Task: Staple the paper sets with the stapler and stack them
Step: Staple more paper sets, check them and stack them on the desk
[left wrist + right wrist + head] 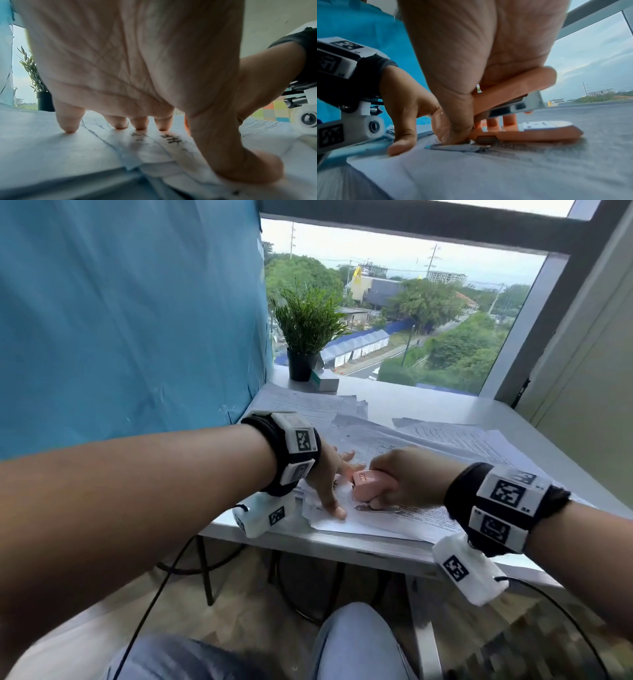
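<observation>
White table (445, 405) spreads beneath your hands, strewn with printed paper sheets (404, 518). Your left hand (327, 474) presses them flat, fingers straight and splayed. Just beside it, your right hand (407, 477) curls around the smooth pink stapler (368, 484), whose mouth gapes over the sheets.
</observation>
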